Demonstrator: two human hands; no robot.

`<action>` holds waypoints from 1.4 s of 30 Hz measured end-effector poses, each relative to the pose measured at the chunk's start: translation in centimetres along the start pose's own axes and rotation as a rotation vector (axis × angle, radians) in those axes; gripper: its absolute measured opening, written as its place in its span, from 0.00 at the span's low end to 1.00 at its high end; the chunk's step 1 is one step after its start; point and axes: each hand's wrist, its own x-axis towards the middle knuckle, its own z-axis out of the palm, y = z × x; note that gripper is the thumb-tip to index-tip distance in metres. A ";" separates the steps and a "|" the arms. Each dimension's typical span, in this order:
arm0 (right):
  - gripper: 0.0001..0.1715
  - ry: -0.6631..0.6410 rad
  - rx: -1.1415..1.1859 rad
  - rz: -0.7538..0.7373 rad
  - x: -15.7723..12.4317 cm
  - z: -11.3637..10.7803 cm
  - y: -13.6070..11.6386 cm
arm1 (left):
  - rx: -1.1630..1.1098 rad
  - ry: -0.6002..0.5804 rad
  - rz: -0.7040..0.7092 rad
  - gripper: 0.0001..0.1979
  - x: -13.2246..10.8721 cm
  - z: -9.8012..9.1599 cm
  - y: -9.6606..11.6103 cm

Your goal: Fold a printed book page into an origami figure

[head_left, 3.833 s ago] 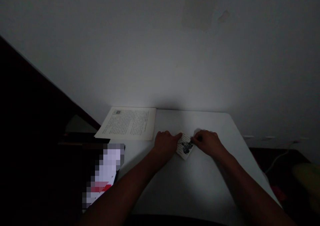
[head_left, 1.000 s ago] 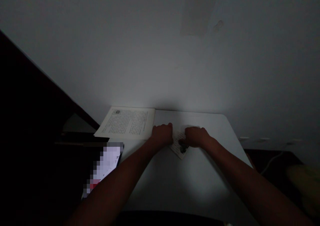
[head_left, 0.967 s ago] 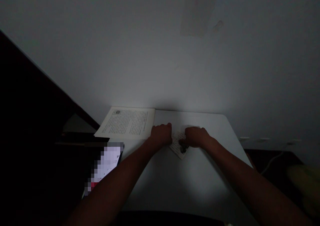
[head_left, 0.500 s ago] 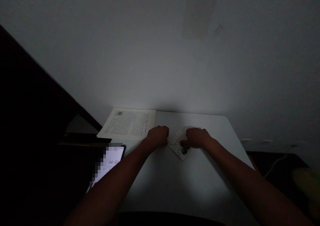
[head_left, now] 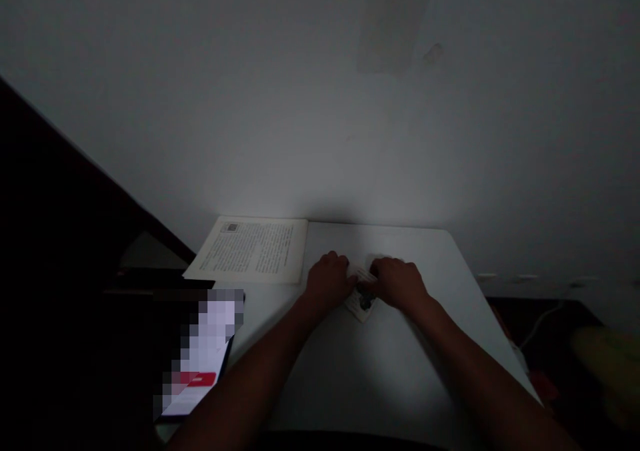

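A small folded piece of printed paper (head_left: 361, 310) lies on the white table, one corner toward me, with text and a dark picture on its face. My left hand (head_left: 329, 278) covers its left side, fingers curled and thumb on the paper. From the right, my right hand (head_left: 400, 283) grips the other side, its thumb reaching over the dark picture. Both hands hide much of the paper's edges, and the room is dim.
A stack of printed sheets (head_left: 255, 248) rests at the table's back left. A lit phone (head_left: 203, 351), partly blurred out, sits at the left edge beside my left forearm. Behind the white table (head_left: 320, 384) rises a pale wall (head_left: 280, 104).
My left hand has moved right onto the folded paper, where before it was a fist at its left corner. My right hand stays on the paper. The view has shifted slightly.
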 end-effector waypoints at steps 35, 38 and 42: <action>0.19 0.227 0.403 0.122 -0.1 3.5 0.1 | -0.213 0.288 -0.072 0.18 -0.6 2.7 0.0; 0.18 0.241 0.426 0.110 -0.2 3.7 0.1 | -0.216 0.290 -0.051 0.17 -0.7 2.8 0.1; 0.16 0.291 0.454 0.097 -0.3 4.1 0.1 | -0.310 0.315 -0.060 0.15 -0.7 2.9 0.1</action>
